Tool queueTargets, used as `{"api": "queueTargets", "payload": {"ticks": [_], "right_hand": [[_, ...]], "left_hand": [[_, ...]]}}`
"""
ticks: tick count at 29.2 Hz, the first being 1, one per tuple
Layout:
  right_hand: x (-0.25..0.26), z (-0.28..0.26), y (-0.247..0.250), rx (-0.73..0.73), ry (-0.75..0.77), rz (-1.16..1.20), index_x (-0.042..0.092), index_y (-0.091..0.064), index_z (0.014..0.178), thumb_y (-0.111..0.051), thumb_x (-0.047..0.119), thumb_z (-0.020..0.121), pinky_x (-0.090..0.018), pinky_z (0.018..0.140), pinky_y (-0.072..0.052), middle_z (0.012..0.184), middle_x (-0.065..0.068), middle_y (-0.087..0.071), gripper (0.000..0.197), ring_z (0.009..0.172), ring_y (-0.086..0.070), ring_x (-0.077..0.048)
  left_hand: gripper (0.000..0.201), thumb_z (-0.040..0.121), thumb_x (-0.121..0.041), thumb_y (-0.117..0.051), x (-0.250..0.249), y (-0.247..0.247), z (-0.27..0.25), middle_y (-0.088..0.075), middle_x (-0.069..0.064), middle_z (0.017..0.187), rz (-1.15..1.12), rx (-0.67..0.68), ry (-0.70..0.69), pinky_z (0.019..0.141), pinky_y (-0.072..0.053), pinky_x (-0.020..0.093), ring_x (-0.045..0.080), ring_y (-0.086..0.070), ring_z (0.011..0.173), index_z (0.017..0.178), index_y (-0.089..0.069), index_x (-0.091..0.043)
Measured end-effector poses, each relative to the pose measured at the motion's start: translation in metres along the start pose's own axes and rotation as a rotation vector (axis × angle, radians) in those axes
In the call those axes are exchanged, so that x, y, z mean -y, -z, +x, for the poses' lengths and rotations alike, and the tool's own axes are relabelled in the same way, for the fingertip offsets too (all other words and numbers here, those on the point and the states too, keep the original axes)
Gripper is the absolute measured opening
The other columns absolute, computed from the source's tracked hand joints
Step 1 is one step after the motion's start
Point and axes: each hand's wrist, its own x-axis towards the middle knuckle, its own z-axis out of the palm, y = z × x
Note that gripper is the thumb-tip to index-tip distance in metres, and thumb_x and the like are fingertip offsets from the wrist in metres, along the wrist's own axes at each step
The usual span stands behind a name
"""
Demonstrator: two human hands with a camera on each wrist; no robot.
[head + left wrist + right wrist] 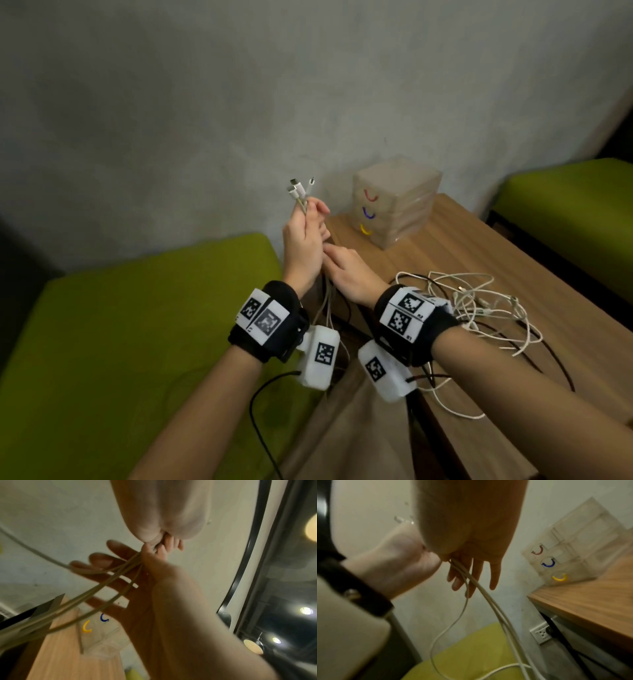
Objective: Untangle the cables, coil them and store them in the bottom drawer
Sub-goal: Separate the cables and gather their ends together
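The left hand (303, 245), at centre frame, grips a bundle of white cables (299, 195) with curled fingers, connector ends up. The strands hang straight down. The right hand (346, 274) sits just below, fingers spread loosely along them (nearer the slack). The remaining tangle (479, 305) lies on the surface (479, 246), lower right.

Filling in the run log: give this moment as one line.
left hand: grips white cables, plugs up | right hand: open, fingers along strands | tangle: on table | drawer unit: shut
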Motion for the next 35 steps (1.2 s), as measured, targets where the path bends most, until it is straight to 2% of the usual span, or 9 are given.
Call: {"api": "queueTargets", "payload": {"ticks": [5,8,11,16,18,26,29,33,35], "right_hand": [[-0.013,0.0,0.014,0.137,0.022,-0.137,0.002,-0.062,0.089,-0.042,0.023,0.096,-0.014,0.07,-0.042,0.088,-0.013,-0.069,0.029,0.077,-0.06,-0.02],[-0.017,0.004,0.033,-0.076,0.053,-0.073,0.012,-0.057,0.108,-0.036,0.039,0.087,-0.039,0.083,-0.05,0.101,-0.008,-0.066,0.04,0.09,-0.061,-0.019],[-0.007,0.007,0.05,-0.363,0.179,0.037,0.023,-0.038,0.137,-0.032,0.029,0.098,-0.019,0.09,-0.044,0.118,0.001,-0.06,0.039,0.102,-0.058,-0.005],[-0.004,0.008,0.051,-0.356,0.236,0.008,0.008,-0.056,0.124,-0.035,0.014,0.098,0.0,0.072,-0.037,0.103,0.001,-0.066,0.034,0.074,-0.053,0.021],[-0.012,0.006,0.058,-0.34,0.207,-0.05,0.008,-0.059,0.121,-0.038,0.012,0.098,0.001,0.07,-0.034,0.092,0.001,-0.065,0.032,0.072,-0.051,0.016],[-0.044,-0.025,0.087,-0.354,0.092,-0.096,0.011,-0.058,0.123,-0.038,0.017,0.096,-0.006,0.085,-0.036,0.118,-0.007,-0.066,0.034,0.109,-0.06,-0.015],[-0.05,-0.042,0.09,-0.411,0.065,-0.031,0.013,-0.053,0.128,-0.038,0.018,0.097,-0.01,0.086,-0.04,0.115,-0.003,-0.066,0.034,0.104,-0.06,-0.008],[-0.082,-0.07,0.092,-0.442,-0.1,0.004,0.012,-0.052,0.123,-0.038,0.016,0.099,-0.027,0.081,-0.052,0.1,-0.002,-0.066,0.029,0.089,-0.065,-0.014],[-0.109,-0.082,0.09,-0.26,-0.303,-0.206,0.007,-0.06,0.11,-0.044,0.01,0.094,-0.036,0.082,-0.052,0.097,-0.011,-0.069,0.023,0.089,-0.065,-0.023]], "left_hand": [[0.03,0.101,-0.018,-0.024,-0.001,0.002,-0.001,-0.03,-0.015,0.046,-0.026,0.056,0.055,0.038,-0.022,0.015,0.0,-0.022,0.038,0.087,-0.051,-0.017],[0.029,0.099,-0.024,-0.026,0.003,-0.001,-0.002,-0.038,-0.015,0.044,0.083,0.129,0.059,0.04,-0.028,0.013,0.0,-0.03,0.037,0.082,-0.049,-0.021],[0.03,0.101,-0.02,-0.028,0.003,-0.009,-0.006,-0.04,-0.013,0.044,0.118,0.268,0.173,0.04,-0.028,0.013,-0.001,-0.032,0.039,0.074,-0.044,-0.02],[0.022,0.101,-0.021,-0.028,0.0,-0.024,-0.009,-0.045,0.001,0.064,0.157,0.336,0.201,0.042,-0.039,0.015,0.001,-0.047,0.047,0.088,-0.046,-0.019],[0.021,0.101,-0.022,-0.028,0.005,-0.034,-0.008,-0.048,0.0,0.066,0.175,0.328,0.202,0.044,-0.041,0.019,0.005,-0.048,0.051,0.095,-0.047,-0.016],[0.031,0.101,-0.017,-0.026,0.018,-0.098,-0.025,-0.047,0.003,0.07,-0.029,0.319,0.367,0.055,-0.034,0.027,0.015,-0.044,0.062,0.078,-0.047,-0.019],[0.029,0.101,-0.02,-0.026,0.024,-0.104,-0.035,-0.05,-0.001,0.071,-0.092,0.38,0.392,0.059,-0.035,0.024,0.01,-0.046,0.065,0.084,-0.049,-0.019],[0.032,0.101,-0.018,-0.024,0.036,-0.099,-0.037,-0.039,-0.015,0.046,-0.086,0.466,0.378,0.046,-0.023,0.014,-0.001,-0.032,0.042,0.081,-0.049,-0.016],[0.033,0.101,-0.019,-0.025,0.041,-0.096,-0.034,-0.03,-0.01,0.056,-0.042,0.465,0.37,0.048,-0.022,0.016,0.0,-0.028,0.046,0.08,-0.049,-0.017]]}}
